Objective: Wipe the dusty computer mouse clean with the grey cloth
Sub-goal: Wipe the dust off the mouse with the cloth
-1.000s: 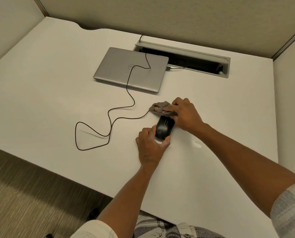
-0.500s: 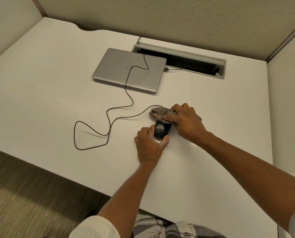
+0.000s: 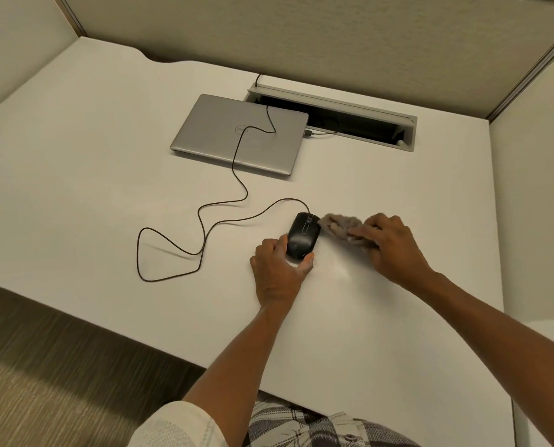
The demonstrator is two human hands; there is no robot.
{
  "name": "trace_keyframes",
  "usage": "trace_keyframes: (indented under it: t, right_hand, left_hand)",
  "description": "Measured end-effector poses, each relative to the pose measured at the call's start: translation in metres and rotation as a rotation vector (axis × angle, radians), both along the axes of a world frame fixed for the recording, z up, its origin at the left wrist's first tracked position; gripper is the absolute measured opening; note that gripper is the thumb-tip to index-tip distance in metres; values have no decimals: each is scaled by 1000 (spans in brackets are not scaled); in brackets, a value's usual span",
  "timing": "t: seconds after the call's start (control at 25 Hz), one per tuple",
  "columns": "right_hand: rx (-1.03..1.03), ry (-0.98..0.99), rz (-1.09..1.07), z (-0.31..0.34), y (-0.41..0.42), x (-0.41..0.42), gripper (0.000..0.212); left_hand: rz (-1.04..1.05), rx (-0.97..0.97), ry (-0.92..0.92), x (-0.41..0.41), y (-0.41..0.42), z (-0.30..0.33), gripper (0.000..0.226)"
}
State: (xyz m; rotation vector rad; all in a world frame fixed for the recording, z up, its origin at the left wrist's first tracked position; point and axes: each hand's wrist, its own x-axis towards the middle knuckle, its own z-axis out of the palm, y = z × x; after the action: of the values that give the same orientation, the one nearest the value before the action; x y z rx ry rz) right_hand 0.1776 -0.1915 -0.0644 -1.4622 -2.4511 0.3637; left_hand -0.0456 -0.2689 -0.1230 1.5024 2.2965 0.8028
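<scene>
A black wired computer mouse [image 3: 303,234] lies on the white desk [image 3: 108,188]. My left hand [image 3: 277,269] grips its near end, thumb on the right side and fingers on the left. The crumpled grey cloth [image 3: 341,226] rests on the desk just right of the mouse, its left tip touching the mouse's front right corner. My right hand [image 3: 390,245] is closed on the cloth's right part. The top of the mouse is fully uncovered.
The mouse's dark cable [image 3: 204,227] loops across the desk to the left and runs over a closed silver laptop [image 3: 237,133]. Behind the laptop is an open cable trough [image 3: 333,117]. Partition walls enclose the desk at the back and right.
My right hand has drawn the cloth off the front of the mouse to its right side. The mouse's top now shows in full. My left hand keeps its hold.
</scene>
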Motion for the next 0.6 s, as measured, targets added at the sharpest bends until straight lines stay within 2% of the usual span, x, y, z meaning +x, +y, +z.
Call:
trace_keyframes:
  t: [0.08, 0.24, 0.4, 0.6]
  right_hand:
    - [-11, 88, -130, 5, 6, -13, 50]
    - [-93, 235, -174, 22, 32, -66, 55]
    - [-260, 403, -276, 27, 35, -121, 63]
    - [-534, 20, -247, 23, 38, -118, 74]
  left_hand:
    - [-5, -8, 8, 0, 0, 0, 60]
    - [-15, -13, 1, -1, 0, 1, 64]
    - [-18, -20, -21, -1, 0, 1, 63]
    - [-11, -30, -12, -1, 0, 0, 58]
